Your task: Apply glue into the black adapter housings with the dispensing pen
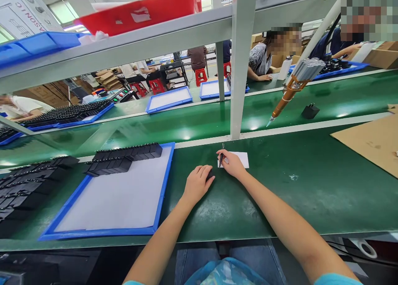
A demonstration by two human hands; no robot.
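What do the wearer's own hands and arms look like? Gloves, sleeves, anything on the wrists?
Left hand and right hand: no gloves. Forearms uncovered, no watch or wristband visible. Turquoise sleeves just show at the bottom edge. Rings: too small to tell.

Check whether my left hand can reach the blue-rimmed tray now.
Probably yes: only green tabletop shows between your left hand and the blue-rimmed tray, though that hand holds a black block.

Glossy, matt and scuffed surfaces

Smooth green bench (230, 227) with pale scuffs; glossy green belt (199, 125) reflecting light; blue plastic tray (108, 234) lined with matt white paper (121, 202); black plastic-looking blocks (112, 165); dull brown cardboard sheet (373, 140)
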